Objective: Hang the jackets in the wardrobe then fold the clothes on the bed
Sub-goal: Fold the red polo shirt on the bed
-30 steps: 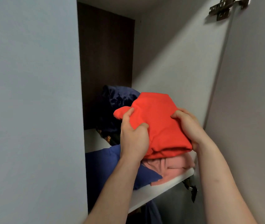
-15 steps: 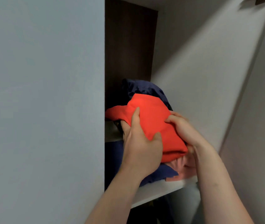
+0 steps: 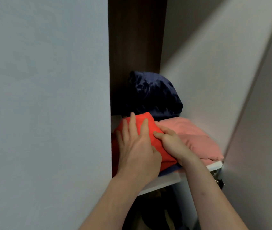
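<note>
Shelf (image 3: 163,181): white board inside the wardrobe, front edge showing below the garments.
Red garment (image 3: 161,150): folded, at the left of the shelf, lying on a blue cloth whose edge shows beneath it.
Left hand (image 3: 136,151): laid flat on top of the red garment, fingers (image 3: 132,123) straight and slightly spread, pressing down.
Right hand (image 3: 171,143): against the red garment's right side, fingers curled, thumb on the cloth; whether pinching a fold or only pushing, cannot tell.
Pink garment (image 3: 196,138): folded, just beside the red one on the right, reaching the shelf's front edge.
Navy bundle (image 3: 155,95): shiny and crumpled, at the back of the shelf behind both.
Wardrobe door (image 3: 45,97): pale grey panel filling the left.
</note>
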Demonstrator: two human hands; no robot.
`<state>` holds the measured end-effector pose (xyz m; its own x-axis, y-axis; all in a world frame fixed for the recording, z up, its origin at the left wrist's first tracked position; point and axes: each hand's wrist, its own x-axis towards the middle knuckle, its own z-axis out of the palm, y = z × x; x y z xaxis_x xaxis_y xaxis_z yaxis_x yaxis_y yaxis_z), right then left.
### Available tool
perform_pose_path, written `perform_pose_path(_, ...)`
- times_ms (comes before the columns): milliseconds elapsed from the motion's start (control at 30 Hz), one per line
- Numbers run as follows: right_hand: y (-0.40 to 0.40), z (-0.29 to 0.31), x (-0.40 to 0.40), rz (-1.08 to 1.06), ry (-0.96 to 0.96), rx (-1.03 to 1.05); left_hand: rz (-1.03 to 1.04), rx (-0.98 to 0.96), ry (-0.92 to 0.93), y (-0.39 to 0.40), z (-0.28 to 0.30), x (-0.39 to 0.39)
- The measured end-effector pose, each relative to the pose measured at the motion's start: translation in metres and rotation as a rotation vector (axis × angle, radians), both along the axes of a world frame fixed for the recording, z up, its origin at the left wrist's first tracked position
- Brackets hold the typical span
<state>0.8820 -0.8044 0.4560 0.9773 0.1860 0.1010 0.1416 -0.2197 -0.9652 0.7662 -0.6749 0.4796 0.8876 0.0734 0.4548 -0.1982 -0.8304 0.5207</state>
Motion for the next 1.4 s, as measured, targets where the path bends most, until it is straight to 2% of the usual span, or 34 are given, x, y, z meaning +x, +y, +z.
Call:
perform_pose_path(133, 0.008, -0.014, -0.006, 0.011, -0.026, -0.188, -0.011, 0.040, 0.088, -0.003, -0.031, 0.006)
perform_pose_path(233, 0.012, -0.019, -0.009, -0.004, -0.069, -0.222, 0.040, 0.077, 0.112, -0.003, -0.055, 0.008)
perform_pose_path(333, 0.008, -0.020, -0.011, -0.013, -0.125, -0.149, 0.061, 0.064, 0.083, -0.004, -0.061, 0.011)
perform_pose_path(500, -0.012, -0.015, -0.025, -0.106, -0.334, 0.040, 0.061, 0.056, 0.071, -0.006, -0.063, 0.012)
perform_pose_path(767, -0.023, -0.041, -0.027, -0.160, -0.377, -0.075, 0.113, 0.121, 0.049, -0.016, -0.073, 0.033)
perform_pose_path(900, -0.024, -0.040, -0.027, -0.193, -0.421, -0.021, 0.113, 0.134, 0.042, -0.015, -0.075, 0.035)
perform_pose_path(967, -0.028, -0.032, -0.034, -0.256, -0.495, 0.079, 0.108, 0.133, 0.027, -0.015, -0.077, 0.033)
perform_pose_path(1067, -0.041, -0.011, -0.048, -0.472, -0.738, 0.145, 0.111, 0.138, 0.010, -0.016, -0.079, 0.032)
perform_pose_path(1133, -0.053, -0.010, -0.041, -0.568, -0.759, -0.008, 0.115, 0.147, 0.016, -0.017, -0.080, 0.033)
perform_pose_path(1233, -0.060, -0.032, -0.021, -0.594, -0.475, -0.428, 0.124, 0.157, 0.011, -0.019, -0.080, 0.036)
perform_pose_path(1267, -0.060, -0.039, -0.017, -0.599, -0.439, -0.516, 0.124, 0.158, 0.008, -0.020, -0.079, 0.037)
perform_pose_path(1400, -0.055, -0.039, -0.016, -0.614, -0.427, -0.526, 0.110, 0.143, 0.020, -0.020, -0.080, 0.038)
